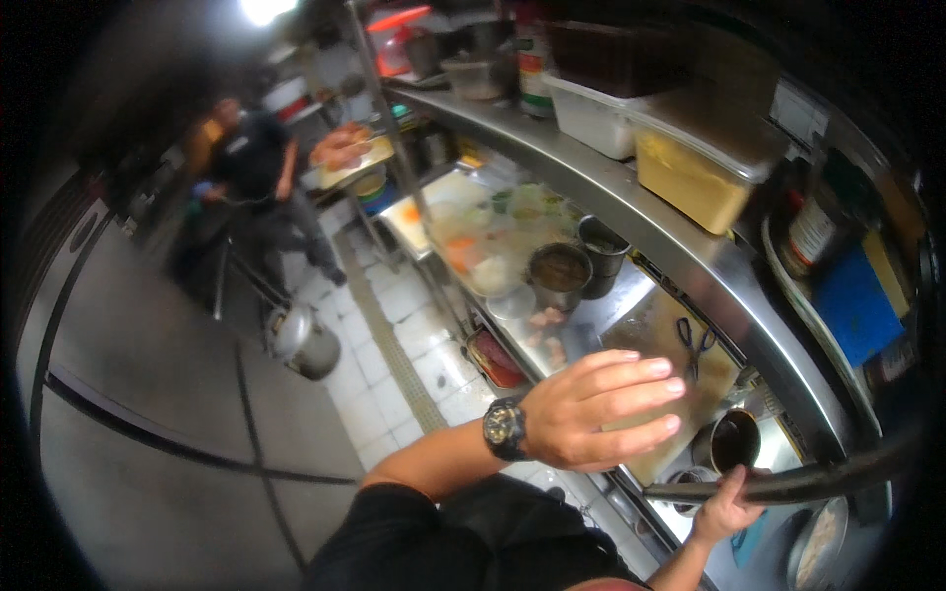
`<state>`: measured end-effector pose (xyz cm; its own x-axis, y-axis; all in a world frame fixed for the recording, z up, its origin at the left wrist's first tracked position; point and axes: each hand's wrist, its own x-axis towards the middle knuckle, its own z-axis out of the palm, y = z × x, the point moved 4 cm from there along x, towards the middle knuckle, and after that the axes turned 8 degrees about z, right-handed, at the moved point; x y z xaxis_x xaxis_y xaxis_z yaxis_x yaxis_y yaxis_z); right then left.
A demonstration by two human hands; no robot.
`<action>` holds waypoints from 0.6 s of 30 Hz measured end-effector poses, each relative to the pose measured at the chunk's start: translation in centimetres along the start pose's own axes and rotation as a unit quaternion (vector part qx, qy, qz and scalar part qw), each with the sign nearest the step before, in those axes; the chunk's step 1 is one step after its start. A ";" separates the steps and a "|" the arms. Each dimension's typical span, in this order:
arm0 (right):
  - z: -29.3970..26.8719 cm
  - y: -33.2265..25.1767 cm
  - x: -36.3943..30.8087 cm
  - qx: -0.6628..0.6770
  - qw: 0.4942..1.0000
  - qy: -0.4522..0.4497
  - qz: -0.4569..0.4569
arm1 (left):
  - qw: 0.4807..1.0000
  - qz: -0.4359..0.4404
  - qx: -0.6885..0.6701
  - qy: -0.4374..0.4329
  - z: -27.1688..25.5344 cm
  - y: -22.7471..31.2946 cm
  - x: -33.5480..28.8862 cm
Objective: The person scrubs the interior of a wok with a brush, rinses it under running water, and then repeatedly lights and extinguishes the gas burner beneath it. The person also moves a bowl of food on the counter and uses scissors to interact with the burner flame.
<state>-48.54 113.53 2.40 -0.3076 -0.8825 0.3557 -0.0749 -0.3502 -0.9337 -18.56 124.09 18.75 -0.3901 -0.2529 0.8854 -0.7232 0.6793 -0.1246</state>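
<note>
My left hand (603,409), with a black watch (505,429) on its wrist, is raised over the counter's front edge. Its fingers stretch to the right, slightly apart, holding nothing. Beyond it a dark-handled pair of scissors (695,340) lies on a worn cutting board (645,330). Lower right, my right hand (727,510) is closed at a long dark bar (818,483), its thumb near the base of a metal pot (706,445) with dark contents. Whether it grips the bar or something behind it, I cannot tell.
A steel shelf (680,212) with a tub of yellow food (690,177) overhangs the counter. Metal pots (560,279) stand farther along. At far left, a person (251,158) stands beyond a lidded pot (304,340). A pan (820,542) sits at lower right.
</note>
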 end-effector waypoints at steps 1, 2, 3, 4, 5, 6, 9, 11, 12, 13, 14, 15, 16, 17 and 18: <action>0.1 -0.4 0.1 -0.007 1.000 0.011 -0.013 | 1.000 -0.008 0.010 0.001 -1.0 -0.5 -0.9; 0.2 -0.5 0.0 -0.014 0.999 0.023 -0.024 | 1.000 -0.017 0.019 0.001 -2.3 -1.2 -1.7; -0.9 1.1 0.6 -0.033 0.999 0.020 -0.022 | 0.999 -0.028 0.036 -0.002 -2.7 -1.1 -2.3; -1.4 1.6 0.7 -0.032 0.999 0.022 -0.009 | 0.998 -0.033 0.052 -0.002 -4.4 -1.9 -2.9; -2.1 2.3 0.8 -0.028 0.999 0.025 0.003 | 0.997 -0.035 0.069 -0.003 -5.9 -2.7 -3.8; -2.0 2.9 0.9 -0.020 0.999 0.031 0.017 | 0.996 -0.032 0.087 -0.007 -7.6 -3.7 -4.4; -0.6 1.2 0.8 -0.023 0.993 0.117 -0.009 | 0.988 -0.004 0.154 -0.003 -13.1 -7.9 -7.4; -1.0 1.4 1.3 -0.014 0.990 0.141 -0.009 | 0.975 -0.003 0.220 -0.026 -17.8 -12.6 -9.9; -1.0 1.8 1.4 -0.011 0.989 0.150 -0.002 | 0.961 -0.019 0.268 -0.064 -20.7 -15.6 -10.3; -0.5 1.4 1.3 -0.019 0.987 0.157 -0.011 | 0.969 -0.056 0.242 0.008 -23.3 -19.1 -10.1; 0.1 0.9 1.1 -0.028 0.986 0.164 -0.018 | 0.969 -0.096 0.214 0.077 -25.8 -22.8 -9.5; 0.0 0.2 1.3 -0.041 0.983 0.174 -0.030 | 0.967 -0.125 0.212 0.063 -27.2 -26.6 -8.7; -0.9 0.9 2.0 -0.047 0.985 0.165 -0.036 | 0.965 -0.151 0.211 0.049 -28.6 -30.4 -7.4; -2.6 2.2 3.0 -0.054 0.985 0.157 -0.044 | 0.967 -0.116 0.228 0.018 -29.6 -34.0 -6.1; -3.7 3.5 3.4 -0.059 0.987 0.145 -0.046 | 0.965 -0.081 0.247 -0.018 -30.1 -37.3 -4.8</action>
<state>-53.33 110.43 0.17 -0.5507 -0.7161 0.4290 -0.2208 -0.3707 -0.9021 27.41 120.73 32.58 -0.2621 -0.3585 0.8960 -0.9566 0.2187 -0.1924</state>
